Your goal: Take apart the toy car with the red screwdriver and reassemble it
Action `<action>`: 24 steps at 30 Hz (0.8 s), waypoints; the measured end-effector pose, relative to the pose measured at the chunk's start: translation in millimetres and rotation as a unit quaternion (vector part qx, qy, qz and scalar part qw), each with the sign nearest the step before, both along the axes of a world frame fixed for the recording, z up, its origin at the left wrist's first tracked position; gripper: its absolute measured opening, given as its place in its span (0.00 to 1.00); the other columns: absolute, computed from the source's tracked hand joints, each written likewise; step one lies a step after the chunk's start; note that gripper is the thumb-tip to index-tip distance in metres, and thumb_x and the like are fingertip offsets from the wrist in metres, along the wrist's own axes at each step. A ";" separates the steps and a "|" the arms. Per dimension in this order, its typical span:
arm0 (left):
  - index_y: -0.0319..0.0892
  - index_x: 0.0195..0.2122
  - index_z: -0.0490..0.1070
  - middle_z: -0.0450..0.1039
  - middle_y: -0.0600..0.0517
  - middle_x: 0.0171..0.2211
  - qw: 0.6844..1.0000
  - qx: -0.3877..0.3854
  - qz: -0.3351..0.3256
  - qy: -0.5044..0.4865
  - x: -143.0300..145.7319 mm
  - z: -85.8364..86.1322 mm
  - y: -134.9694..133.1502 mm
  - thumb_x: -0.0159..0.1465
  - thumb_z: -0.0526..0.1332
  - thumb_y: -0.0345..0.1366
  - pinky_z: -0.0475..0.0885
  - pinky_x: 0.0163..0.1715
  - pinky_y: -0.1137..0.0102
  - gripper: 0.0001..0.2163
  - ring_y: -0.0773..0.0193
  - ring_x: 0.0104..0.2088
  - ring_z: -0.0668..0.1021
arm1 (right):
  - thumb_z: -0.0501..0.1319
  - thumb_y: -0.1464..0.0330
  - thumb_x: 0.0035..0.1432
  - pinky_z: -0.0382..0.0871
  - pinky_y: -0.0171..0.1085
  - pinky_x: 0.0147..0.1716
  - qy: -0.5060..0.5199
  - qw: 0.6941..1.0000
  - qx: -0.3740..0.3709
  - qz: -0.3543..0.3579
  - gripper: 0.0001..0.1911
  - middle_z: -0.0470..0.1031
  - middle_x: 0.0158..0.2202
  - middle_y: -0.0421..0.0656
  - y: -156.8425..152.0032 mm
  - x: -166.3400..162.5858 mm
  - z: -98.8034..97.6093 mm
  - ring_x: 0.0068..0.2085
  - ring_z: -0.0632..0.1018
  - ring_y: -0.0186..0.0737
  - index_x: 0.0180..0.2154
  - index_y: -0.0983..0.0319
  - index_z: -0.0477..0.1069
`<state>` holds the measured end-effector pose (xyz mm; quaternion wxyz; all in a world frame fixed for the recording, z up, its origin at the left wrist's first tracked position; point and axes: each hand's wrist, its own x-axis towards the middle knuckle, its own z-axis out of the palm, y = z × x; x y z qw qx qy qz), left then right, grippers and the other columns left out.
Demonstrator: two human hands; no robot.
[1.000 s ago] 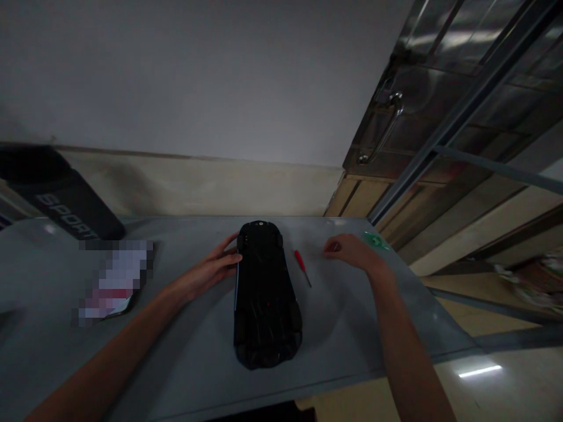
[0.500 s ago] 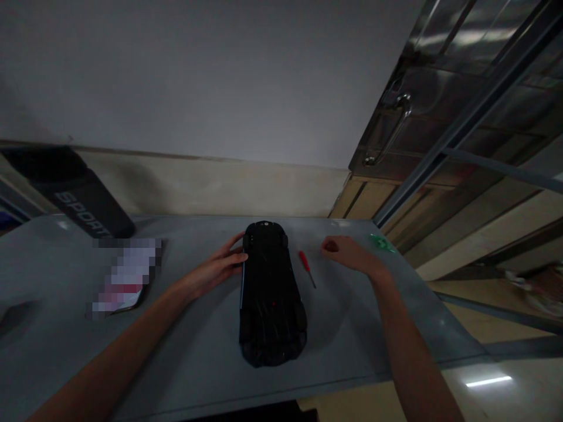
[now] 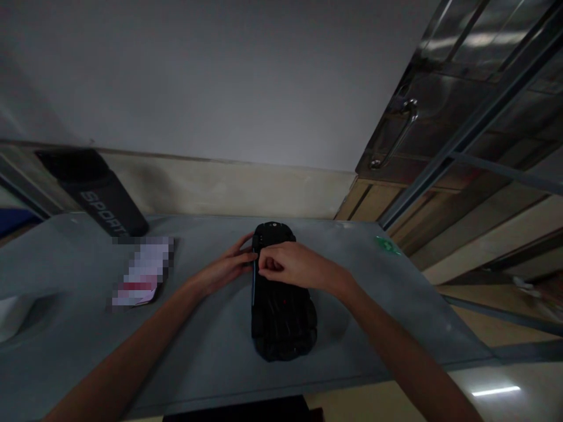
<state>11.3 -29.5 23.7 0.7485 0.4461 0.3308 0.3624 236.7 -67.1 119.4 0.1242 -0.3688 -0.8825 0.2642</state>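
Note:
A black toy car [image 3: 281, 316] lies on the grey table [image 3: 211, 346], underside up, its length running away from me. My left hand [image 3: 226, 269] rests against the car's far left side, thumb and fingers curled on its edge. My right hand [image 3: 292, 265] hovers over the far half of the car. Its fingers are drawn together in a pinch just beside the left fingertips. What the pinch holds, if anything, is hidden. The red screwdriver seen earlier is out of sight now.
A black bottle lettered "SPORT" [image 3: 108, 202] leans at the table's back left. A blurred-out packet [image 3: 143, 272] lies left of my hands, and a white object [image 3: 11, 316] at the left edge. A small green piece [image 3: 387, 245] sits at the right corner. A metal door [image 3: 440, 117] stands to the right.
My right hand has moved left from the bare table beside the screwdriver to above the car. The left hand has stayed on the car. The view has shifted slightly.

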 end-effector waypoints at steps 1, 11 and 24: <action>0.54 0.76 0.64 0.83 0.46 0.63 1.000 0.002 -0.001 -0.002 0.1 0.1 -0.3 0.63 0.75 0.35 0.77 0.63 0.57 0.41 0.46 0.63 0.83 | 0.68 0.70 0.71 0.63 0.38 0.38 -0.018 1.000 0.011 0.006 0.06 0.81 0.37 0.41 2.7 -2.1 2.0 0.37 0.77 0.39 0.38 0.59 0.76; 0.56 0.72 0.69 0.88 0.55 0.52 1.000 0.021 0.006 0.016 0.1 1.1 -2.1 0.67 0.67 0.34 0.76 0.62 0.56 0.31 0.48 0.60 0.84 | 0.66 0.69 0.76 0.62 0.40 0.39 -0.110 0.991 0.072 0.036 0.08 0.85 0.45 0.46 4.2 -14.2 15.1 0.44 0.82 0.46 0.39 0.59 0.77; 0.50 0.75 0.66 0.89 0.49 0.51 0.999 0.016 -0.005 -0.028 -6.9 -13.7 7.4 0.70 0.68 0.30 0.75 0.60 0.60 0.32 0.52 0.57 0.86 | 0.67 0.70 0.75 0.61 0.37 0.37 -0.185 0.975 0.119 0.014 0.06 0.86 0.42 0.44 4.9 -28.1 28.4 0.43 0.82 0.41 0.42 0.59 0.84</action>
